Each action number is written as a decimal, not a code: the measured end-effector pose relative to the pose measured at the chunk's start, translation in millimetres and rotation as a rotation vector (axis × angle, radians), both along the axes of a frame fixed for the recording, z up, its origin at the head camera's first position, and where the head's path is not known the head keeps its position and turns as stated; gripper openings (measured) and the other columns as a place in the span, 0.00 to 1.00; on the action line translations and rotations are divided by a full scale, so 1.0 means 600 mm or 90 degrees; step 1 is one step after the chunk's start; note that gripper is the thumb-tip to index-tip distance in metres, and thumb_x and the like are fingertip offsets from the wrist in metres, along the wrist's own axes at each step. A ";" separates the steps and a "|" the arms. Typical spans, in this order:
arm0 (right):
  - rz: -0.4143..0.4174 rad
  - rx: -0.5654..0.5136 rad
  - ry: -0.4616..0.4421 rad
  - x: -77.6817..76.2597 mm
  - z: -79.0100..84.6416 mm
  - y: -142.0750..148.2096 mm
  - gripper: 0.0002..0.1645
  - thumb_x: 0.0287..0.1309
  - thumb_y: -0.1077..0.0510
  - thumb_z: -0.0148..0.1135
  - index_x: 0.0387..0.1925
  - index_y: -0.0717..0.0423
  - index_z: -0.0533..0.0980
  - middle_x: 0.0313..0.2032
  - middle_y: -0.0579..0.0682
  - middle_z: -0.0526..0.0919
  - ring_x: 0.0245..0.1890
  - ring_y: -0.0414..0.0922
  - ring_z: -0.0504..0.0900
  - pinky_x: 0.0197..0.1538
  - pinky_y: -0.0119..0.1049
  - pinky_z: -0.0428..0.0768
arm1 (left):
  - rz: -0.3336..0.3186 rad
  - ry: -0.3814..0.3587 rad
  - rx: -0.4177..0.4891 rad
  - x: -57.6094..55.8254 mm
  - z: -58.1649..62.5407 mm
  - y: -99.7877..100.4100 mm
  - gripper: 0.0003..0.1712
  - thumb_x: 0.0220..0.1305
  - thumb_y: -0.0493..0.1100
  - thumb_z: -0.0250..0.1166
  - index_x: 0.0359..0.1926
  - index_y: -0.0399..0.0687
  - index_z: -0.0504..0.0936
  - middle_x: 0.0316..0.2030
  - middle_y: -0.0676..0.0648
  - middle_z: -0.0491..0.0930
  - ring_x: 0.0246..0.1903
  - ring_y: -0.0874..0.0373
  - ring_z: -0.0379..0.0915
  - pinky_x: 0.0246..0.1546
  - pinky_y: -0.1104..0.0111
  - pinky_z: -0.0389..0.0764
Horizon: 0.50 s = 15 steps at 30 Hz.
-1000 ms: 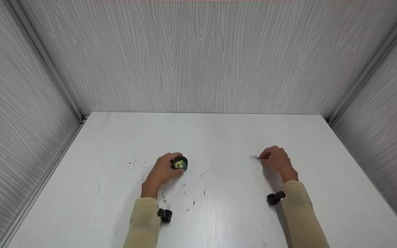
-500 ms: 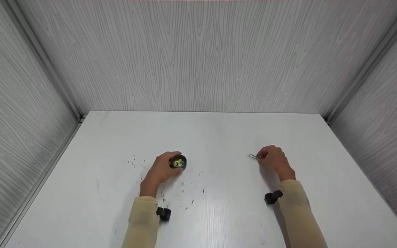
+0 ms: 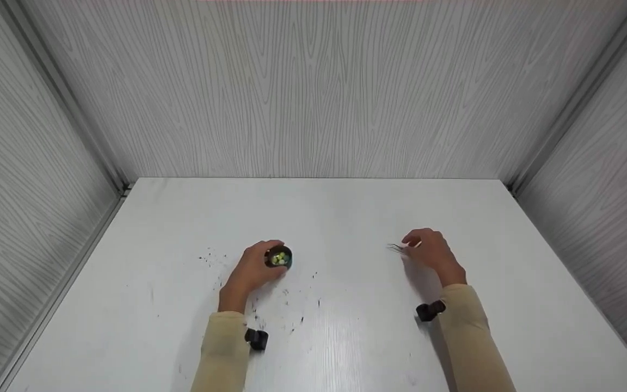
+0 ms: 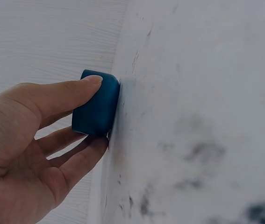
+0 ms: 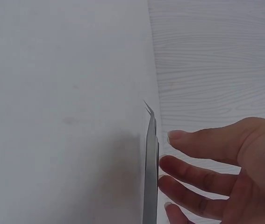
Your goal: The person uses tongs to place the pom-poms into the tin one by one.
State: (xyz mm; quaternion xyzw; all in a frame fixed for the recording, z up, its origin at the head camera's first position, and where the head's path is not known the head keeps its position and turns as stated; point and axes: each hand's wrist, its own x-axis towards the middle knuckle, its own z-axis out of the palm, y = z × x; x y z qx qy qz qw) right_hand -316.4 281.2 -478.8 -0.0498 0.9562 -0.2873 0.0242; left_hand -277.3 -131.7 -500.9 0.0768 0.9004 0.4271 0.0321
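Note:
My left hand (image 3: 251, 272) grips a small round cup (image 3: 290, 263) between thumb and fingers. Several small yellow-green and pale pieces (image 3: 279, 258) lie in the cup. Its outer wall shows teal (image 4: 95, 109) in the left wrist view, with its base against the tabletop. Over to the right, my right hand (image 3: 432, 253) is beside silver tweezers (image 3: 395, 247) with bent, fine tips. In the right wrist view the tweezers (image 5: 151, 177) lie along the fingertips, while the thumb is apart from them. Whether the tweezers rest fully on the table is hard to tell.
The white tabletop (image 3: 340, 218) carries dark specks and smudges (image 3: 259, 316) around the left forearm. Grey wood-grain panels (image 3: 313, 92) close off the back and both sides. A small black device (image 3: 430, 310) is strapped on each wrist.
The right thumb and fingers have parted from their pinch on the tweezers. The left hand keeps its grip on the cup, and the head view has shifted slightly.

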 end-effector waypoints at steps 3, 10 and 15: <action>0.008 -0.007 0.013 0.005 0.007 0.004 0.14 0.67 0.63 0.62 0.51 0.63 0.84 0.47 0.64 0.86 0.50 0.59 0.83 0.52 0.54 0.82 | -0.002 -0.005 -0.004 0.001 -0.002 0.000 0.35 0.61 0.36 0.73 0.69 0.45 0.75 0.64 0.39 0.78 0.68 0.40 0.71 0.71 0.45 0.71; 0.033 -0.027 0.045 0.019 0.031 0.004 0.14 0.70 0.61 0.61 0.53 0.62 0.84 0.48 0.63 0.87 0.49 0.60 0.85 0.52 0.55 0.83 | 0.003 -0.015 -0.018 0.003 -0.001 -0.005 0.41 0.57 0.35 0.75 0.72 0.49 0.73 0.66 0.38 0.76 0.69 0.40 0.70 0.70 0.44 0.71; 0.042 -0.023 0.059 0.027 0.049 0.012 0.16 0.72 0.59 0.59 0.56 0.63 0.82 0.54 0.65 0.85 0.54 0.63 0.83 0.54 0.57 0.82 | -0.015 -0.015 -0.031 0.010 0.007 -0.016 0.43 0.58 0.39 0.77 0.74 0.50 0.70 0.67 0.38 0.74 0.69 0.39 0.70 0.70 0.43 0.71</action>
